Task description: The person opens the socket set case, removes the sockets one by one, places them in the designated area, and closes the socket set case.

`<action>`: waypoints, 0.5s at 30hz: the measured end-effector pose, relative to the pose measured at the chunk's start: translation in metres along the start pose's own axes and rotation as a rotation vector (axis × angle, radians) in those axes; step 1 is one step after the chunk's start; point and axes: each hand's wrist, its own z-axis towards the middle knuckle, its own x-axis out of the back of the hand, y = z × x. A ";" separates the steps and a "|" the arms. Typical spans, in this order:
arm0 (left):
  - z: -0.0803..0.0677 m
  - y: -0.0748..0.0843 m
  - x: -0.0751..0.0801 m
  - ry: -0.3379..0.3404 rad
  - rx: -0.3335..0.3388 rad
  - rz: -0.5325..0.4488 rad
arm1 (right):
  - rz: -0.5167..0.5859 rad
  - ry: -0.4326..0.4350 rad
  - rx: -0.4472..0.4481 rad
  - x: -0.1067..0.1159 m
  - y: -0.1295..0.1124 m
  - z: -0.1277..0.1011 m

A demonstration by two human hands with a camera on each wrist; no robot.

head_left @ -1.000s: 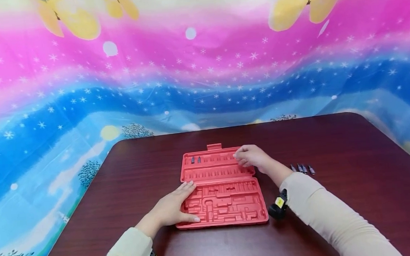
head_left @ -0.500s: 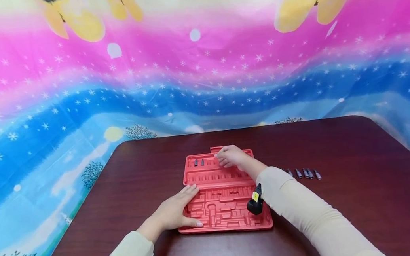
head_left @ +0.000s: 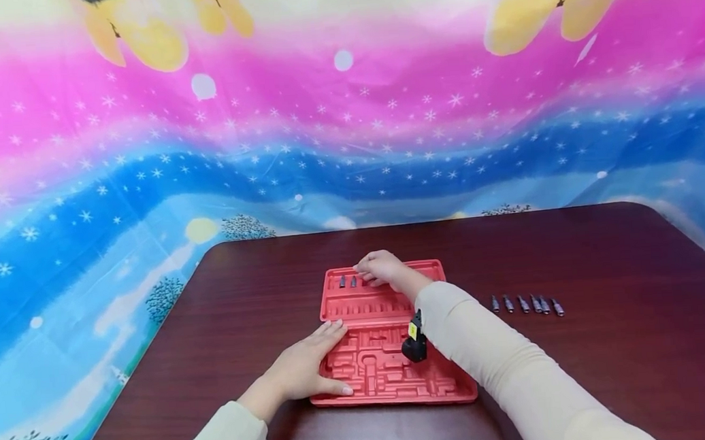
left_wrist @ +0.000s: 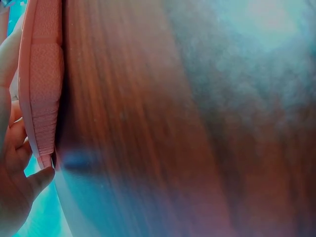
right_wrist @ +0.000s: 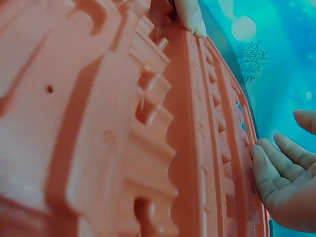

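An open red plastic case (head_left: 396, 399) with moulded recesses lies on the dark wood table, its two halves spread flat. My left hand (head_left: 304, 366) rests on the case's left side, fingers and thumb stretched over the edge; in the left wrist view its thumb lies by the case wall (left_wrist: 44, 84). Over the far half my right hand (head_left: 387, 270) bends its fingertips toward the upper row of slots. What those fingertips hold, if anything, is hidden. Just left of them two small dark bits, one a dark bit (head_left: 342, 282), sit in slots.
Several metal bits (head_left: 523, 303) lie in a loose row on the table (head_left: 614, 358), right of the case. A patterned cloth (head_left: 347, 138) hangs behind the table. Black wrist cameras, one a wrist camera (head_left: 414, 338), hang under both wrists.
My right hand has moved left along the case's far half, up beside the two seated bits. More of the loose bits show from behind the sleeve. My left hand stays on the case.
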 end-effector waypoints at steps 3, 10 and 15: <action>0.001 0.000 -0.001 -0.002 -0.001 0.006 | -0.031 0.011 -0.007 -0.003 0.001 0.004; 0.002 -0.002 -0.002 -0.005 -0.004 0.011 | -0.179 0.022 -0.009 -0.013 -0.005 0.006; 0.002 -0.002 -0.001 -0.005 -0.005 0.009 | -0.236 0.050 -0.003 -0.018 -0.009 0.007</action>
